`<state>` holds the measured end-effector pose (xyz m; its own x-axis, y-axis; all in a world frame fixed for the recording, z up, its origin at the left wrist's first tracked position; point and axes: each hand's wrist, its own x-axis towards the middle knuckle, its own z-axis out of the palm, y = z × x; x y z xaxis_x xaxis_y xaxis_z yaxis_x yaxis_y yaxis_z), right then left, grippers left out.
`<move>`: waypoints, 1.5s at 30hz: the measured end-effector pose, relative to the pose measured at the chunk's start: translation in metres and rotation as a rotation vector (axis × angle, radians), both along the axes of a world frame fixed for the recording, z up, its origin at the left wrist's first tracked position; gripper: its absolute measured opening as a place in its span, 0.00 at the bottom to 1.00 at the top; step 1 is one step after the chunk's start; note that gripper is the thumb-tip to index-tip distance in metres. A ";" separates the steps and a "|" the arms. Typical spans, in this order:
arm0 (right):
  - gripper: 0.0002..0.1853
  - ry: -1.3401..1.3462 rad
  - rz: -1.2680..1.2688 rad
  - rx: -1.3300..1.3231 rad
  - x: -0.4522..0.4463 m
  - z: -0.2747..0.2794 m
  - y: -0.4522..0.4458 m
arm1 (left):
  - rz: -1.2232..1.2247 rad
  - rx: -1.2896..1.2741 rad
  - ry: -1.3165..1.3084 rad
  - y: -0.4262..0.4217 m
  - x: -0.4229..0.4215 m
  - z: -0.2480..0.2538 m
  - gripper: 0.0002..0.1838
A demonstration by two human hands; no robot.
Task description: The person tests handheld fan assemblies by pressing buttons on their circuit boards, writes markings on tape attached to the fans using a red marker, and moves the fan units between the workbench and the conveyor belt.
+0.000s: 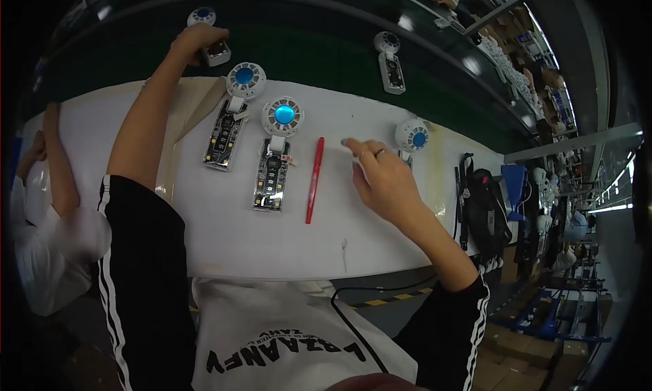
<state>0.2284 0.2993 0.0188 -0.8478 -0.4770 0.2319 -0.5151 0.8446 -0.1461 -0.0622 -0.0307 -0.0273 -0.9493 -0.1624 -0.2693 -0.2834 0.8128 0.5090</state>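
Note:
My left hand (199,38) reaches to the far green belt, its fingers wrapped round a white device (217,53) with a round fan head. Over the white table (238,248), my right hand (377,163) has its fingers bent and partly spread, nothing visible in them. A red pen (315,180) lies left of it. Two devices with blue-centred round heads and clear circuit-board bodies lie to the left, one (271,174) near the pen, the other (224,136) farther left. Another round-headed device (411,135) is just beyond my right hand, its body partly hidden.
On the green belt (319,58) lies another device (392,72). A black bag (485,208) and a blue item (515,191) are at the right edge. A co-worker's arms (61,160) rest at the far left. A black cable crosses below the table's front edge.

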 end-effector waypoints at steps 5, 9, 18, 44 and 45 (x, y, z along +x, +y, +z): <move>0.23 -0.037 -0.656 0.038 -0.124 0.013 0.024 | 0.064 0.378 0.111 -0.029 -0.037 -0.029 0.17; 0.30 -0.384 -1.056 -0.175 -0.193 0.008 0.032 | 0.074 0.912 0.011 -0.015 -0.008 0.019 0.15; 0.29 -0.559 -0.897 -0.786 -0.202 -0.009 0.003 | 0.058 1.734 -0.269 0.007 0.043 0.052 0.24; 0.17 -0.412 -0.287 -1.588 -0.159 -0.054 -0.061 | -0.187 1.377 0.155 0.032 0.087 0.000 0.16; 0.17 -0.419 -0.285 -1.574 -0.159 -0.055 -0.059 | -0.174 1.370 0.148 0.033 0.087 -0.002 0.16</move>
